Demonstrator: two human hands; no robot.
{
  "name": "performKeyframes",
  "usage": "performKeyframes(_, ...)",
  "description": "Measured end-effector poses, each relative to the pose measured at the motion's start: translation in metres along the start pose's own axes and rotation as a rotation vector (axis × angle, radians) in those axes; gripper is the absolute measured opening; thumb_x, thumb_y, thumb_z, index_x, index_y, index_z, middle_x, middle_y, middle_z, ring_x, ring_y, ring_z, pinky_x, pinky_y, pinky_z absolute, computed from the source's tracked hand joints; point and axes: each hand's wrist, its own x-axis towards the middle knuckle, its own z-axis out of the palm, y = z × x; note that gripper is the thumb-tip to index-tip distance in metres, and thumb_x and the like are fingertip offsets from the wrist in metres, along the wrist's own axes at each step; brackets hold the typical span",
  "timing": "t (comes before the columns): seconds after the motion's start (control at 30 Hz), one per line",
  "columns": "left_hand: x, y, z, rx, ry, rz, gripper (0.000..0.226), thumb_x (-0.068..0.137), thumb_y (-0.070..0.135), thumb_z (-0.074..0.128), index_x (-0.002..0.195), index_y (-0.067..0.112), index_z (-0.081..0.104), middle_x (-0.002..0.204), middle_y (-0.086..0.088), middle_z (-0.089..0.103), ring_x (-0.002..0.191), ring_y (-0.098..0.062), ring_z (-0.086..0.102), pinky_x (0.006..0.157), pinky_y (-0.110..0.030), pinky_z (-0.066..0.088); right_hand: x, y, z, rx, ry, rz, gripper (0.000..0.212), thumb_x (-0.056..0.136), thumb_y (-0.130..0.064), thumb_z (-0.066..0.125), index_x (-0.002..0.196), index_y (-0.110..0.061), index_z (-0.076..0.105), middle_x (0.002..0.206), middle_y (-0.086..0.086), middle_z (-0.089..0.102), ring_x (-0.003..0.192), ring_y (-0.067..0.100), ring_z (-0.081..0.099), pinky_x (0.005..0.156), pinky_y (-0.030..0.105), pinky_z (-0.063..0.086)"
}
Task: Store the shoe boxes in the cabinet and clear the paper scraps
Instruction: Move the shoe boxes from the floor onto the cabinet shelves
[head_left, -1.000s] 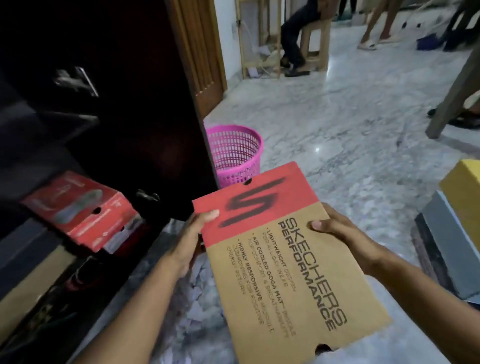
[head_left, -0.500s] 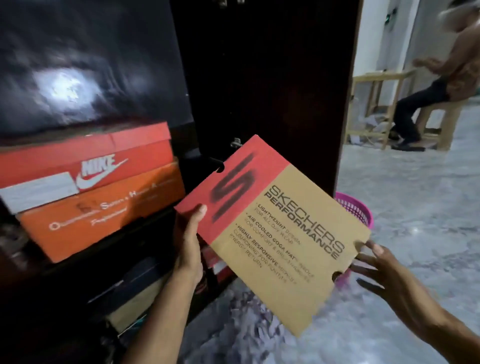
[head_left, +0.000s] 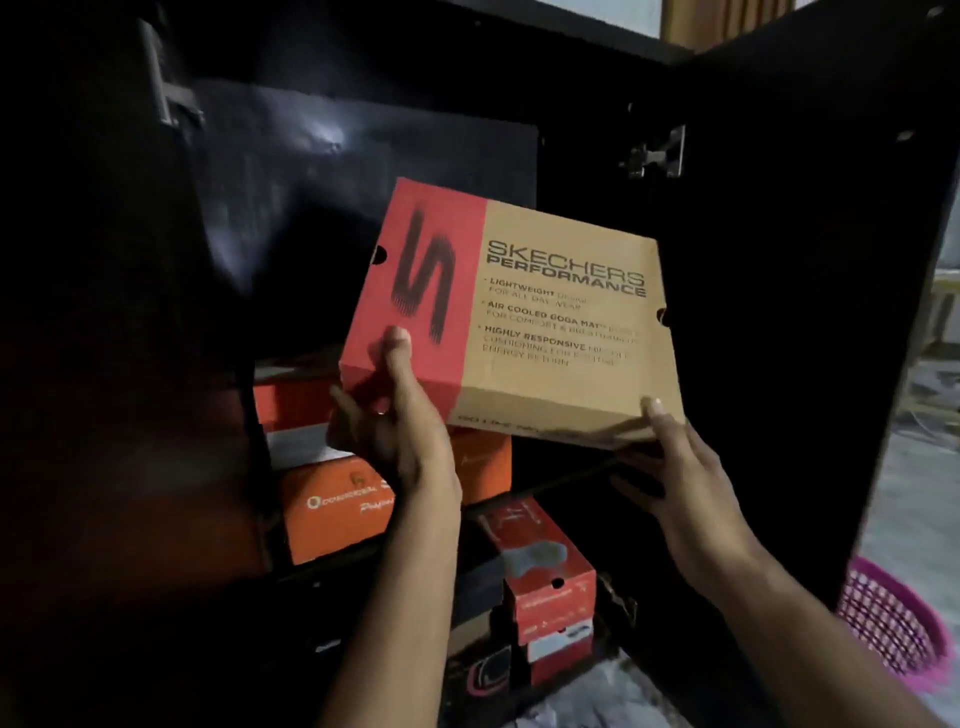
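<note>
A tan and red Skechers shoe box (head_left: 550, 322) is held up in front of the dark open cabinet (head_left: 363, 182), above the stacked boxes. My left hand (head_left: 395, 421) grips its red near-left corner, thumb on the lid. My right hand (head_left: 670, 467) holds the near-right corner from below, thumb at the edge. Under the held box sit a red and white box (head_left: 296, 410) on an orange box (head_left: 337, 504) on a shelf. Lower down stands a red box (head_left: 545, 577). Paper scraps (head_left: 597, 696) lie on the floor at the cabinet's foot.
The right cabinet door (head_left: 810, 312) stands open beside my right arm. A pink mesh basket (head_left: 898, 623) sits on the marble floor at the lower right. More dark boxes fill the bottom of the cabinet (head_left: 483, 670).
The box has risen from waist height to the upper shelf opening and turned level. My right hand, off the box half a second ago, now holds its near-right corner.
</note>
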Motion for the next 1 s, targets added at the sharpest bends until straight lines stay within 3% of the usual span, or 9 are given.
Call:
performKeyframes(0.17,0.043,0.024,-0.003,0.177,0.083,0.186,0.101,0.073,0.078,0.054,0.152,0.016,0.044,0.161,-0.018,0.037,0.153,-0.033,0.026,0.124,-0.041,0.026,0.063,-0.041,0.065,0.017,-0.039,0.081,0.038,0.101,-0.053,0.055,0.132,-0.031,0.061,0.121,-0.006,0.068,0.109,0.02,0.069,0.092,0.04,0.056)
performKeyframes(0.3,0.075,0.03,-0.003,0.189,0.135,0.224,0.088,0.078,0.074,0.052,0.144,0.016,0.05,0.148,-0.015,0.049,0.135,-0.034,0.049,0.104,-0.031,0.039,0.112,-0.063,0.112,0.049,-0.111,0.13,0.035,0.099,-0.047,0.06,0.129,-0.029,0.059,0.123,-0.004,0.064,0.115,0.02,0.062,0.096,0.047,0.057)
performKeyframes(0.4,0.098,0.03,-0.002,0.194,0.176,0.232,0.069,0.094,0.05,0.061,0.149,0.013,0.044,0.149,-0.013,0.048,0.135,-0.03,0.049,0.088,-0.021,0.032,0.138,-0.075,0.152,0.01,-0.166,0.145,0.04,0.096,-0.048,0.064,0.127,-0.024,0.058,0.117,0.001,0.063,0.104,0.024,0.063,0.084,0.048,0.063)
performKeyframes(0.53,0.129,0.024,-0.012,0.349,0.182,0.206,0.083,0.095,0.052,0.057,0.16,0.011,0.026,0.16,-0.021,0.037,0.15,-0.035,0.031,0.12,-0.039,0.023,0.167,-0.054,0.182,-0.135,-0.236,0.144,0.048,0.091,-0.053,0.062,0.117,-0.013,0.063,0.118,0.013,0.069,0.102,0.034,0.071,0.084,0.048,0.061)
performKeyframes(0.63,0.136,0.015,-0.018,0.517,0.126,0.218,0.085,0.098,0.051,0.053,0.163,0.009,0.015,0.167,-0.02,0.023,0.156,-0.033,0.018,0.127,-0.043,0.013,0.157,-0.035,0.177,-0.209,-0.293,0.228,0.04,0.095,-0.055,0.058,0.101,-0.016,0.065,0.093,0.006,0.06,0.079,0.018,0.058,0.067,0.035,0.044)
performKeyframes(0.7,0.134,0.012,-0.018,0.555,0.089,0.256,0.086,0.098,0.049,0.054,0.163,0.01,0.014,0.17,-0.016,0.013,0.158,-0.03,0.01,0.128,-0.041,0.008,0.151,-0.028,0.169,-0.23,-0.347,0.241,0.043,0.1,-0.053,0.053,0.112,-0.014,0.067,0.1,0.009,0.065,0.088,0.02,0.058,0.076,0.03,0.044)
performKeyframes(0.83,0.113,0.007,-0.02,0.483,0.196,0.434,0.067,0.089,0.039,0.065,0.148,0.014,0.048,0.158,-0.015,0.039,0.146,-0.034,0.034,0.119,-0.033,0.02,0.136,-0.027,0.155,-0.2,-0.303,0.133,0.038,0.102,-0.046,0.05,0.111,-0.015,0.07,0.119,0.016,0.07,0.104,0.028,0.063,0.102,0.046,0.051)
performKeyframes(0.9,0.097,0.002,-0.021,0.487,0.184,0.551,0.055,0.081,0.039,0.061,0.131,0.017,0.062,0.14,-0.011,0.054,0.13,-0.035,0.047,0.111,-0.035,0.028,0.123,-0.026,0.146,-0.242,-0.296,0.065,0.038,0.094,-0.048,0.053,0.094,-0.019,0.078,0.105,0.018,0.073,0.086,0.027,0.061,0.09,0.05,0.056)
performKeyframes(1.0,0.072,-0.021,-0.014,0.495,0.039,0.665,0.048,0.076,0.04,0.055,0.114,0.013,0.066,0.117,-0.007,0.067,0.115,-0.033,0.056,0.107,-0.042,0.037,0.102,-0.019,0.112,-0.239,-0.276,-0.014,0.033,0.1,-0.036,0.056,0.082,-0.016,0.075,0.075,-0.003,0.071,0.075,0.018,0.061,0.074,0.036,0.048)
